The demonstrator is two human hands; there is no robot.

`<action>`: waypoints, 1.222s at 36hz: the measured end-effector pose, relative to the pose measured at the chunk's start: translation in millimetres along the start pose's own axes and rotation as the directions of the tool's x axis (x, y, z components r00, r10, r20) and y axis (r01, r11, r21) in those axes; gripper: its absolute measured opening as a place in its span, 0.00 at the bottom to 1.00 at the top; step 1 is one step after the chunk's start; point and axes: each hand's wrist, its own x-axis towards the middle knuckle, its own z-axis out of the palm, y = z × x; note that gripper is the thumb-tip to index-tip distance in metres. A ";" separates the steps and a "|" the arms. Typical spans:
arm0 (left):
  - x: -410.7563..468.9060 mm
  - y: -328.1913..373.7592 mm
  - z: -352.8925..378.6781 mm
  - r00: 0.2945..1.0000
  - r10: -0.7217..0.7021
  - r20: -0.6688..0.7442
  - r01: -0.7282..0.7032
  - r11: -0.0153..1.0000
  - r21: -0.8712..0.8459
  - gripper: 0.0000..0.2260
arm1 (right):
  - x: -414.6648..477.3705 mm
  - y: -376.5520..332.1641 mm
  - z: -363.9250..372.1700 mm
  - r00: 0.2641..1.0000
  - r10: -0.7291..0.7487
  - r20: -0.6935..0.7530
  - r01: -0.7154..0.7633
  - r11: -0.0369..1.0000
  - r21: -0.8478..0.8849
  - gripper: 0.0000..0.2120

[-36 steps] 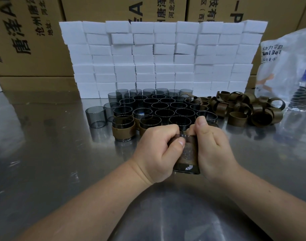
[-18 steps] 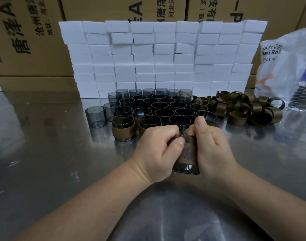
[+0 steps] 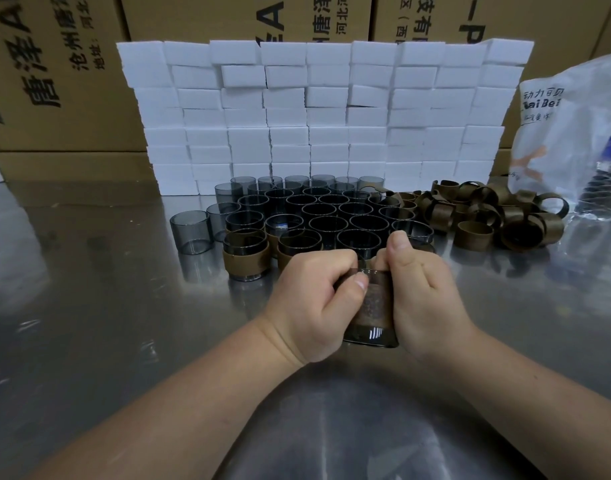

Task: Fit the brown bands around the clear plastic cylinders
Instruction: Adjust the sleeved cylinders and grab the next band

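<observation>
Between my two hands stands a smoky clear cylinder [image 3: 371,336] with a brown band [image 3: 375,303] wrapped round its middle. My left hand [image 3: 311,299] grips it from the left, thumb across the band. My right hand [image 3: 427,299] grips it from the right, thumb raised at the top rim. Behind them sits a cluster of several bare cylinders [image 3: 325,216]. Two banded cylinders [image 3: 246,254] stand at the cluster's front left. A pile of loose brown bands [image 3: 484,216] lies to the right.
A single bare cylinder [image 3: 191,232] stands apart at the left. A wall of white foam blocks [image 3: 314,116] rises behind, with cardboard boxes [image 3: 54,64] beyond. A plastic bag [image 3: 574,126] and water bottle [image 3: 605,188] sit at the right on the steel table [image 3: 89,323].
</observation>
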 end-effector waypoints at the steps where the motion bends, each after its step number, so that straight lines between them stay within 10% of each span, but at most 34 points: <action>1: -0.3 -0.5 0.4 1.000 -0.004 -0.002 0.004 1.000 -0.004 0.09 | 0.3 0.5 0.2 1.000 0.005 -0.001 -0.005 1.000 0.008 0.25; 28: 1.1 -23.9 3.5 0.895 -0.208 -0.394 0.161 0.976 -0.148 0.16 | 7.5 8.3 6.5 0.991 0.039 -0.129 -0.004 0.965 0.262 0.19; 44: 12.7 -43.9 -12.7 0.515 -0.512 -0.687 0.519 0.824 -0.226 0.16 | 11.1 21.7 1.8 0.984 0.024 -0.179 -0.022 1.000 0.016 0.13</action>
